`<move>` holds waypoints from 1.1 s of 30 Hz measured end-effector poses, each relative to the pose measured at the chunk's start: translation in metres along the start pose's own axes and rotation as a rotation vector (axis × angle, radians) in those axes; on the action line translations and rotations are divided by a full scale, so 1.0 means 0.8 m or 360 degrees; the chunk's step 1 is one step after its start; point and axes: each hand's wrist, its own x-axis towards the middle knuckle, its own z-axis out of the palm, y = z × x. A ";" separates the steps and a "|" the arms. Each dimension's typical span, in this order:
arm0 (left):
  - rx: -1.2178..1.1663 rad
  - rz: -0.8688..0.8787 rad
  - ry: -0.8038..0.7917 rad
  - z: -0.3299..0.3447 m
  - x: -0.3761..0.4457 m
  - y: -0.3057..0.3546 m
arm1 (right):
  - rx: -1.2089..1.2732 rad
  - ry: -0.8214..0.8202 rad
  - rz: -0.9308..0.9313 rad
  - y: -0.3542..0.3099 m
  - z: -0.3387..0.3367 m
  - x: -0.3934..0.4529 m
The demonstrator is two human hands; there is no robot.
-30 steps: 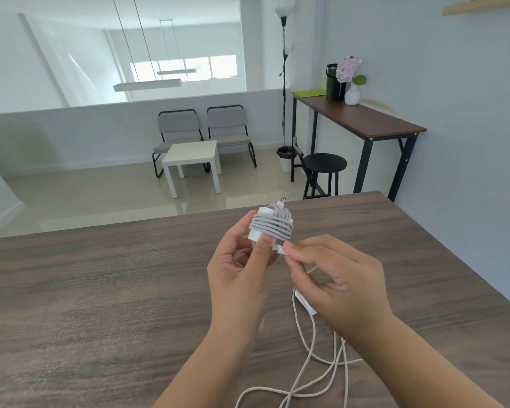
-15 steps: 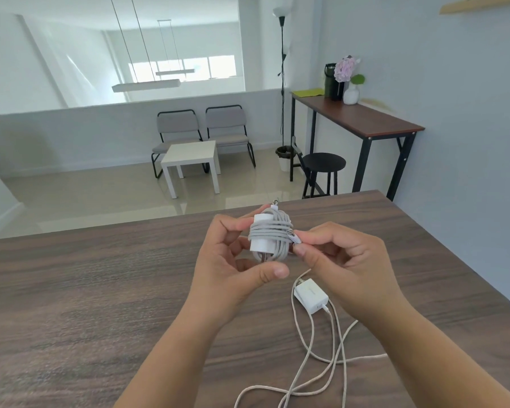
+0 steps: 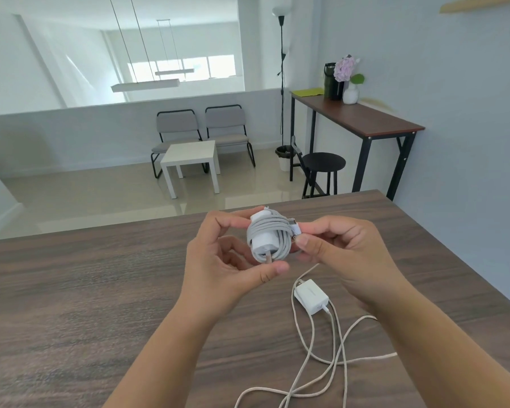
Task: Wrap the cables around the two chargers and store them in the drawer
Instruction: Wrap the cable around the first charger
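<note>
A white charger (image 3: pixel 265 235) with its grey cable wound around it is held up above the wooden table (image 3: pixel 71 290). My left hand (image 3: pixel 218 260) grips it from the left, thumb underneath and fingers on top. My right hand (image 3: pixel 345 254) pinches the cable's plug end at the bundle's right side. A second white charger (image 3: pixel 311 295) lies flat on the table below my right hand. Its loose cream cable (image 3: pixel 336 348) sprawls in loops toward the near edge. No drawer is in view.
The table's far edge runs just behind my hands and its right edge slants down at the right. Beyond it stand a white side table (image 3: pixel 190 160), two grey chairs, a black stool (image 3: pixel 323 169) and a tall console table (image 3: pixel 357 119) by the wall.
The wound charger has turned in my left hand so that its face points toward me. My right hand shifted from below the bundle to its right side, holding the plug end.
</note>
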 end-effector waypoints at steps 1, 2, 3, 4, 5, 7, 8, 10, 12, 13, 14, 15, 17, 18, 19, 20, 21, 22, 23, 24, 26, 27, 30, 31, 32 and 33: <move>0.0021 -0.0011 0.0037 0.002 -0.001 -0.002 | -0.0024 0.0008 -0.0013 0.001 0.000 0.001; 0.0024 -0.0031 0.0062 0.004 -0.001 -0.003 | -0.0053 0.0020 -0.0030 0.002 0.001 0.001; 0.0001 -0.0055 0.0080 0.005 -0.002 -0.005 | -0.0083 0.0031 -0.0046 0.003 0.002 0.001; -0.0051 -0.0079 0.0096 0.006 -0.002 -0.006 | -0.0110 0.0044 -0.0064 0.004 0.003 0.001; -0.0118 -0.0095 0.0112 0.007 -0.001 -0.008 | -0.0134 0.0057 -0.0077 0.005 0.004 0.001; -0.0258 -0.0111 0.0162 0.007 0.001 -0.010 | -0.0182 0.0076 -0.0088 0.006 0.005 0.000; -0.0324 -0.0119 0.0198 0.007 0.002 -0.010 | -0.0220 0.0083 -0.0086 0.006 0.006 0.000; -0.0466 -0.0139 0.0282 0.007 0.004 -0.012 | -0.0364 0.0103 -0.0092 0.007 0.007 0.000; -0.0580 -0.0184 0.0341 0.006 0.005 -0.013 | -0.0588 0.0113 -0.0127 0.004 0.010 0.001; -0.0606 -0.0199 0.0349 0.006 0.005 -0.014 | -0.0728 0.0107 -0.0168 0.002 0.012 0.001; -0.0616 -0.0203 0.0339 0.007 0.004 -0.014 | -0.0884 0.0097 -0.0231 -0.001 0.015 0.002; -0.0615 -0.0196 0.0326 0.007 0.003 -0.015 | -0.1036 0.0091 -0.0301 -0.004 0.017 0.003; -0.0616 -0.0156 0.0295 0.008 0.001 -0.015 | -0.1271 0.0105 -0.0429 -0.009 0.021 0.006; -0.0615 -0.0135 0.0273 0.009 -0.001 -0.014 | -0.1352 0.0119 -0.0481 -0.011 0.022 0.007; -0.0611 -0.0117 0.0254 0.009 -0.001 -0.013 | -0.1416 0.0124 -0.0519 -0.012 0.023 0.008; -0.0601 -0.0102 0.0246 0.010 -0.002 -0.014 | -0.1478 0.0125 -0.0551 -0.014 0.024 0.010; -0.0589 -0.0089 0.0249 0.010 -0.003 -0.014 | -0.1555 0.0126 -0.0594 -0.015 0.024 0.010; -0.0579 -0.0080 0.0257 0.011 -0.004 -0.013 | -0.1650 0.0135 -0.0651 -0.015 0.026 0.011; -0.0577 -0.0074 0.0264 0.011 -0.004 -0.013 | -0.1735 0.0155 -0.0715 -0.015 0.028 0.011; -0.0575 -0.0069 0.0263 0.011 -0.003 -0.012 | -0.1799 0.0185 -0.0783 -0.014 0.030 0.011; -0.0541 -0.0075 0.0253 0.011 -0.002 -0.008 | -0.1902 0.0242 -0.0934 -0.013 0.034 0.011; -0.0499 -0.0090 0.0256 0.010 -0.001 -0.005 | -0.1948 0.0256 -0.1024 -0.010 0.034 0.011; -0.0306 -0.0132 0.0307 0.011 -0.001 0.003 | -0.1991 0.0258 -0.1271 0.001 0.030 0.014; -0.0245 -0.0128 0.0334 0.011 -0.002 0.006 | -0.1986 0.0262 -0.1304 0.004 0.028 0.016; -0.0200 -0.0112 0.0355 0.012 -0.003 0.007 | -0.1975 0.0267 -0.1317 0.007 0.028 0.017; -0.0165 -0.0094 0.0374 0.013 -0.004 0.007 | -0.1956 0.0270 -0.1325 0.010 0.027 0.017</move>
